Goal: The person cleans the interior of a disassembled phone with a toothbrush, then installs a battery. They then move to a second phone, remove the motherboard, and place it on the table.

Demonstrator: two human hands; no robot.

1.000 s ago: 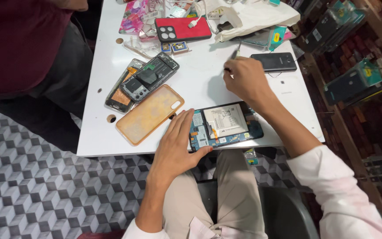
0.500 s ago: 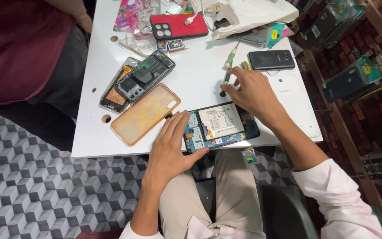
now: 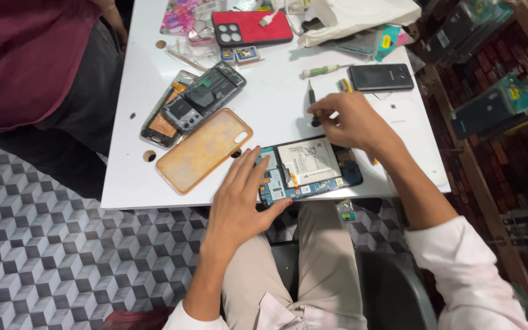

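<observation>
Left hand [image 3: 239, 205] fingers flat, spread, pinning opened black phone with exposed white battery [image 3: 308, 166] at white counter [image 3: 276, 104] edge; right hand [image 3: 352, 122] fingers pinch black-tipped screwdriver [image 3: 311, 102] just beyond it; tip could slip, gouging battery.

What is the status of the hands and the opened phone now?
Left hand flat on opened phone, no grip. Right hand pinching dark screwdriver just above phone. Orange phone case beside left hand, not touching.
</observation>
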